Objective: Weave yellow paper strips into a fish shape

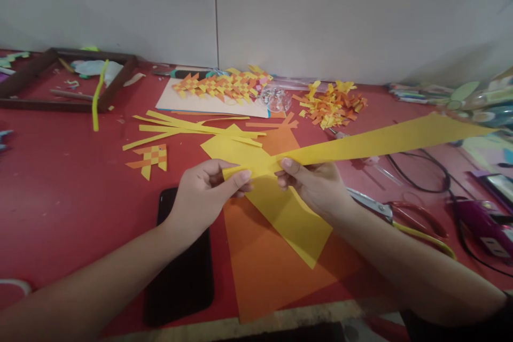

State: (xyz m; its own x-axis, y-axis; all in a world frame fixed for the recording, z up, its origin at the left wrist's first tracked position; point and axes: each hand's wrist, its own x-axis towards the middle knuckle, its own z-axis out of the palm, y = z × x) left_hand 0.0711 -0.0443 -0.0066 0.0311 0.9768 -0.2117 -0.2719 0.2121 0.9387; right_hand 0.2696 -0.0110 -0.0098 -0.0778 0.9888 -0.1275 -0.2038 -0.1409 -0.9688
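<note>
A long piece of yellow paper (377,140) stretches between my hands and juts out to the upper right. My left hand (212,187) pinches its left end between thumb and fingers. Close by, my right hand (308,181) grips the same piece, thumb on top. Below them a yellow sheet (304,224) lies slantwise over an orange sheet (260,267) on the red table (80,181). Thin yellow strips (176,129) are fanned out beyond my left hand. A small woven fish (152,157) of orange and yellow paper lies left of the strips.
A black phone (180,272) rests under my left forearm. Red-handled scissors (412,214) lie beyond my right forearm. Woven paper pieces (224,85) sit on a pad at the back, beside a heap of scraps (332,104). A brown frame (24,85) and a purple device (484,224) flank the workspace.
</note>
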